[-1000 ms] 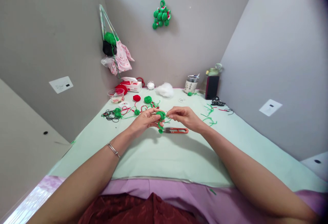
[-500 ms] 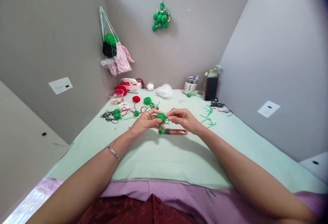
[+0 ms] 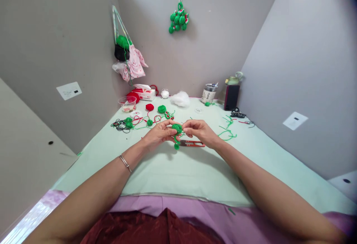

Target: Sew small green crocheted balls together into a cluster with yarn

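My left hand (image 3: 161, 134) grips the green piece (image 3: 177, 128) above the cloth (image 3: 178, 177), steadying it for my right hand (image 3: 201, 130), whose fingertips pinch at its edge, possibly on yarn; the view is unclear.

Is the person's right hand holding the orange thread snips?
No, the orange thread snips lie on the pale green table cover, while the right hand pinches its fingertips together beside the green crocheted ball.

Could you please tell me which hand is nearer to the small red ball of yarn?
Left. The left hand is on the near side of the red ball; the right hand is farther off, to its right.
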